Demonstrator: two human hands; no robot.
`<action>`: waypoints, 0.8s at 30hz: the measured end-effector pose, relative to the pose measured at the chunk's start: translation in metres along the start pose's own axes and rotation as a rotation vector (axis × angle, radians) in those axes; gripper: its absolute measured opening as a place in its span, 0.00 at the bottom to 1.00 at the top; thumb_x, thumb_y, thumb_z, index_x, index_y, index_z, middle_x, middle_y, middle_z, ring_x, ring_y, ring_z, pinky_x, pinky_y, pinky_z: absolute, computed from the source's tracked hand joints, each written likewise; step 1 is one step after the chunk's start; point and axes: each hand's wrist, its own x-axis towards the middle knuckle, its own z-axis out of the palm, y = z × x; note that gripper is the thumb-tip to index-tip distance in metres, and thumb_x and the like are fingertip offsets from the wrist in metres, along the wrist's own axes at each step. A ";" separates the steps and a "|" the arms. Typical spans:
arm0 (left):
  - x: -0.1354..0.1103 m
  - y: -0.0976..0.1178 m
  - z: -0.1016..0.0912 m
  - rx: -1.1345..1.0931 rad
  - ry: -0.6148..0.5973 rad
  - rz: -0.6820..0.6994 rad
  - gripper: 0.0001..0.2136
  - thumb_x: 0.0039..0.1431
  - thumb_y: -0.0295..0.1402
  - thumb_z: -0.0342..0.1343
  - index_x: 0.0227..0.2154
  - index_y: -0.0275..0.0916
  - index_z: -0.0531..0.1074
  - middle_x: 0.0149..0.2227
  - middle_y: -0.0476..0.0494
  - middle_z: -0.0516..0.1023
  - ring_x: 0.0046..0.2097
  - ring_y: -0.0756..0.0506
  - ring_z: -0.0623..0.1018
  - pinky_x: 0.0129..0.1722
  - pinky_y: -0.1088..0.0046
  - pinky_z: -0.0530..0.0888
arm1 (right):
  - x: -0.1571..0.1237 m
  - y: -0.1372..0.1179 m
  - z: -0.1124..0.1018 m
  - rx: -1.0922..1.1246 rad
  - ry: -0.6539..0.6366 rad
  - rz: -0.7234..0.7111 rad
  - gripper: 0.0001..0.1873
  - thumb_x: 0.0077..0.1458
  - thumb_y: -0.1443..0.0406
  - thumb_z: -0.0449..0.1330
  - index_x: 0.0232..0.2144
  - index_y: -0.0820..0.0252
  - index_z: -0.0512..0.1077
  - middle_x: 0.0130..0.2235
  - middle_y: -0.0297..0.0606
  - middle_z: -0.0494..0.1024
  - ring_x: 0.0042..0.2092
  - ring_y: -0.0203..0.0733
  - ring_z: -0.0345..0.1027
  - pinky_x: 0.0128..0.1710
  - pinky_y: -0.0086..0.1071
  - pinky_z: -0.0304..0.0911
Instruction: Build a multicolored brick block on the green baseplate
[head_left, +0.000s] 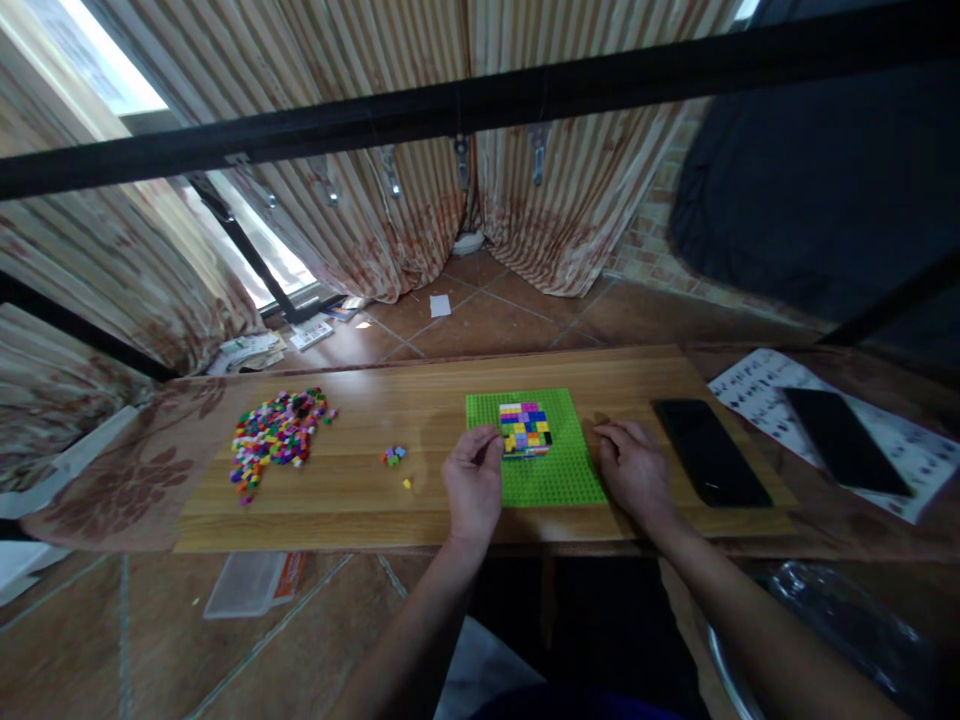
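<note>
A block of small multicoloured building bricks (pixel 526 430) is built up on a green studded baseplate (pixel 555 483). At its left side is my left hand (pixel 474 482), thumb and fingertips pinched together by the bricks' edge. Whatever lies in that pinch is too small to make out. Just off the baseplate's right edge, my right hand (pixel 636 468) rests on the wooden board, its fingers loosely bent and slightly apart, with nothing visible in them. A few loose bricks (pixel 392 456) and one yellow brick (pixel 407 484) lie to the left of my left hand.
On the wooden board (pixel 360 520), a large heap of mixed bricks (pixel 277 435) spreads at the left. A black phone-like slab (pixel 711 453) lies right of my right hand. Beyond it, another dark slab (pixel 847 440) rests on a printed sheet (pixel 757 385). A clear plastic box (pixel 244 585) is on the floor.
</note>
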 end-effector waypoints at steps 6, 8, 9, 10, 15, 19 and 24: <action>0.000 -0.002 0.002 0.026 -0.001 0.005 0.08 0.52 0.29 0.58 0.36 0.35 0.73 0.34 0.43 0.80 0.37 0.48 0.79 0.43 0.70 0.76 | 0.000 -0.001 -0.001 -0.003 -0.003 -0.004 0.14 0.56 0.66 0.49 0.37 0.59 0.75 0.40 0.44 0.74 0.43 0.46 0.66 0.45 0.40 0.64; 0.001 -0.002 -0.001 0.063 0.012 0.012 0.08 0.54 0.31 0.57 0.37 0.35 0.73 0.35 0.43 0.79 0.38 0.48 0.79 0.42 0.70 0.75 | 0.000 -0.001 -0.001 -0.004 -0.002 -0.002 0.14 0.56 0.66 0.49 0.37 0.59 0.75 0.40 0.44 0.75 0.43 0.47 0.66 0.46 0.41 0.64; 0.001 -0.002 -0.003 0.091 0.016 0.027 0.08 0.55 0.31 0.56 0.37 0.35 0.73 0.35 0.43 0.79 0.38 0.48 0.78 0.42 0.70 0.75 | 0.000 0.000 -0.001 -0.005 -0.003 0.001 0.14 0.57 0.66 0.49 0.37 0.58 0.75 0.40 0.44 0.75 0.43 0.47 0.66 0.46 0.41 0.64; 0.000 -0.002 -0.007 0.127 0.015 0.047 0.08 0.56 0.32 0.55 0.37 0.36 0.73 0.35 0.43 0.79 0.38 0.48 0.78 0.42 0.71 0.74 | 0.000 0.000 -0.001 -0.007 -0.004 0.004 0.14 0.57 0.66 0.49 0.37 0.58 0.75 0.40 0.43 0.75 0.43 0.47 0.66 0.46 0.41 0.64; -0.026 0.001 -0.029 0.423 -0.172 0.187 0.08 0.59 0.34 0.53 0.39 0.39 0.73 0.36 0.43 0.77 0.37 0.48 0.76 0.39 0.70 0.74 | 0.000 -0.001 0.000 -0.007 0.002 0.014 0.14 0.57 0.66 0.50 0.37 0.59 0.75 0.39 0.43 0.75 0.42 0.46 0.66 0.45 0.40 0.63; -0.065 0.003 -0.035 0.653 -0.483 0.383 0.12 0.53 0.31 0.59 0.41 0.42 0.72 0.43 0.42 0.75 0.46 0.43 0.73 0.48 0.63 0.72 | 0.001 -0.002 -0.002 0.005 -0.007 0.008 0.14 0.57 0.66 0.50 0.37 0.59 0.75 0.39 0.44 0.75 0.43 0.47 0.66 0.45 0.40 0.63; -0.100 -0.009 -0.038 0.710 -0.722 0.446 0.16 0.53 0.30 0.59 0.45 0.41 0.70 0.43 0.43 0.74 0.45 0.43 0.72 0.47 0.62 0.72 | 0.002 -0.005 -0.005 0.015 -0.018 0.025 0.14 0.57 0.66 0.50 0.37 0.60 0.75 0.40 0.45 0.74 0.44 0.47 0.66 0.46 0.41 0.62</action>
